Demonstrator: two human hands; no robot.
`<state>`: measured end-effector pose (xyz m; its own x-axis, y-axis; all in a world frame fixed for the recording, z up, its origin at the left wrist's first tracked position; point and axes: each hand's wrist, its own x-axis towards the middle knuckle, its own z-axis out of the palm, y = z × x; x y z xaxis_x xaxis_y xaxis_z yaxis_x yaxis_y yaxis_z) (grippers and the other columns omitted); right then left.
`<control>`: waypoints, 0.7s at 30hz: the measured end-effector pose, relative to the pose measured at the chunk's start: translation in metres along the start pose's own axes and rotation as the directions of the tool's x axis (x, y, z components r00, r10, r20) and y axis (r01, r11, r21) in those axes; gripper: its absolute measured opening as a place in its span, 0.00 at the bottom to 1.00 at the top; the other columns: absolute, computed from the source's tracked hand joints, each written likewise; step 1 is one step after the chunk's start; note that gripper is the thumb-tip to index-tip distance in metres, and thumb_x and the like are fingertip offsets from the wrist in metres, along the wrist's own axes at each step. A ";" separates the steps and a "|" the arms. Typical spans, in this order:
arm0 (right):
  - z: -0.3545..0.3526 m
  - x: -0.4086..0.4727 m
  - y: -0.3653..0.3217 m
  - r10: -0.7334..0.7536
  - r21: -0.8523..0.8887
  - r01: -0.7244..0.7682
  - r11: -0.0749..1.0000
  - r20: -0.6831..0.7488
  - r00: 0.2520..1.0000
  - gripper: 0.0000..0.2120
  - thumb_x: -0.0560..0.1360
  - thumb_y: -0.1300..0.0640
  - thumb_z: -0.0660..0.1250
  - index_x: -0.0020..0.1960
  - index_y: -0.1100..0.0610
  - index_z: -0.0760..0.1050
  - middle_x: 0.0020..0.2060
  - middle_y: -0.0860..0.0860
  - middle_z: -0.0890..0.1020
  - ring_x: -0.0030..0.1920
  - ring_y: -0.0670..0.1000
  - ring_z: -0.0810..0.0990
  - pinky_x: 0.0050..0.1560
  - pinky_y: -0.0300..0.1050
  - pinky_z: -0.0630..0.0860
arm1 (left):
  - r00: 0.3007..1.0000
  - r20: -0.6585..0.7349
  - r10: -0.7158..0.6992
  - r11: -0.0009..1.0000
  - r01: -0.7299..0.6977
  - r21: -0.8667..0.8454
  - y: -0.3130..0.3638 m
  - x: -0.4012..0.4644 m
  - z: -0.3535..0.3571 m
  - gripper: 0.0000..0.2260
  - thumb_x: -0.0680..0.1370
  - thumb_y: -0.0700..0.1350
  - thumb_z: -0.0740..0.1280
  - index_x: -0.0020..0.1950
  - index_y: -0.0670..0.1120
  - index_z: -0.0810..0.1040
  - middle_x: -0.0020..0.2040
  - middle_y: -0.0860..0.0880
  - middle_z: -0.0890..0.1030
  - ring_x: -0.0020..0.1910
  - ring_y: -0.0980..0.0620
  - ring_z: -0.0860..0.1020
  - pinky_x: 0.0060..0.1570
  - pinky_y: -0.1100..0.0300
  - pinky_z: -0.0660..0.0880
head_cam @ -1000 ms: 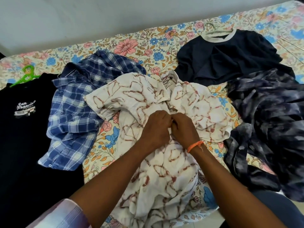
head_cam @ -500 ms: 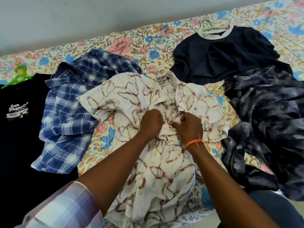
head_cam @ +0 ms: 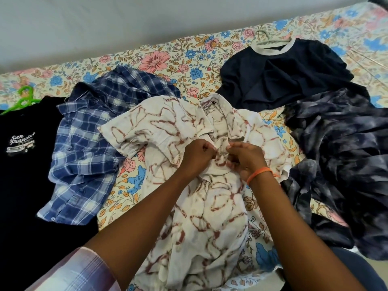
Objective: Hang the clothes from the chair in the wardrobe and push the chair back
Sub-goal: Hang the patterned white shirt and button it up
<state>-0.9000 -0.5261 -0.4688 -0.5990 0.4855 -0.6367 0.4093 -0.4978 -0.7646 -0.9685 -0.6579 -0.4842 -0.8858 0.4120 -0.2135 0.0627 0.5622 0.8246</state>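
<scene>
The crumpled cream cotton shirt with rust-brown marbling point(head_cam: 201, 206) was pinched at its placket by the left hand point(head_cam: 198, 157) and right hand point(head_cam: 246, 159) on the floral bedsheet point(head_cam: 168, 64).

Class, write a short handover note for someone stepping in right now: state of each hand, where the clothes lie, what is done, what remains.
Left hand and right hand both pinch the front placket of the cream patterned shirt, spread on the floral bedsheet.
Black printed tee on a green hanger and navy tee on a pale hanger lie ready.
Blue plaid shirt and dark tie-dye garment lie loose.
Left: nothing is in the wardrobe yet; chair not in view.
</scene>
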 end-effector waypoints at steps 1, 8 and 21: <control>0.002 -0.003 -0.003 0.041 0.053 -0.042 0.998 0.031 0.999 0.06 0.75 0.71 0.68 0.45 0.62 0.79 0.32 0.57 0.78 0.30 0.52 0.76 0.27 0.41 0.78 | 1.000 -0.017 -0.002 1.000 0.002 -0.017 0.002 -0.003 0.000 0.06 0.75 0.41 0.69 0.40 0.42 0.83 0.39 0.49 0.84 0.42 0.51 0.82 0.48 0.52 0.79; 0.009 -0.007 0.021 -0.016 -0.172 0.011 0.985 -0.031 0.999 0.09 0.72 0.62 0.75 0.43 0.68 0.81 0.31 0.61 0.81 0.24 0.55 0.78 0.29 0.45 0.79 | 0.999 -0.020 -0.034 0.999 0.034 0.031 0.008 -0.013 -0.002 0.08 0.75 0.43 0.68 0.39 0.42 0.82 0.36 0.49 0.83 0.38 0.51 0.82 0.44 0.53 0.79; 0.005 0.007 0.038 -0.429 -0.813 0.426 0.397 0.246 0.869 0.17 0.67 0.56 0.79 0.29 0.59 0.73 0.27 0.54 0.77 0.33 0.53 0.76 0.36 0.44 0.72 | 0.988 0.028 -0.150 0.985 0.147 0.085 -0.009 -0.015 -0.007 0.11 0.73 0.40 0.65 0.38 0.32 0.79 0.40 0.33 0.81 0.40 0.36 0.81 0.43 0.46 0.79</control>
<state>-0.8921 -0.5453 -0.5016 -0.8656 0.4584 -0.2014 0.4667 0.5932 -0.6560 -0.9592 -0.6737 -0.4851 -0.8722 0.3425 -0.3492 -0.0296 0.6757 0.7365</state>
